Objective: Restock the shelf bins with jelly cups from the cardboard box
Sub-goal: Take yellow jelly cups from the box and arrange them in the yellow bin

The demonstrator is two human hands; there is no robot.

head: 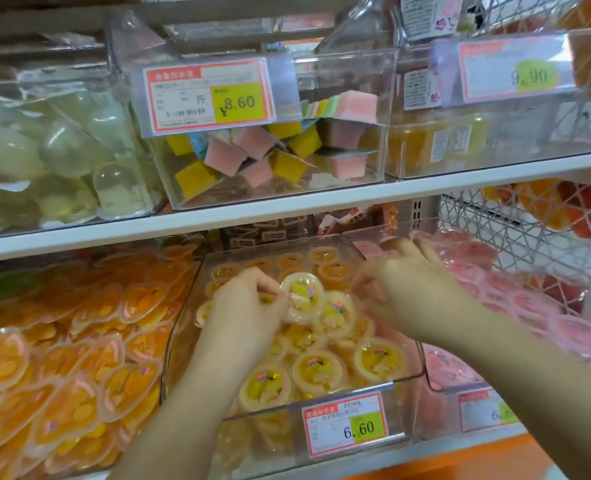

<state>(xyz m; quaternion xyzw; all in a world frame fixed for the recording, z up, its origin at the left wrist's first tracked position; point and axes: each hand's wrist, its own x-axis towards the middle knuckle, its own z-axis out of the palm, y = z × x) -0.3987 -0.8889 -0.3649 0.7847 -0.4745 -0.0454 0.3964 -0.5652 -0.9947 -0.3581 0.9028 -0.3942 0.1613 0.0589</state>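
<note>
Left hand (245, 308) around a jelly cup (302, 295) in the bin (269, 433); right hand (410, 289) grip unclear.

Two hands: left hand (249, 306), right hand (408, 289). Six clear bins (339, 74): three above the hands, three at hand level. Four price tags (346, 424): two above the hands, two below the wrists. Two shelf boards (287, 204). Eight yellow jelly cups (318, 372) under and between the hands, six orange jelly cups (333, 271) beyond the left hand; both cup counts rough, hands cover some.
</note>
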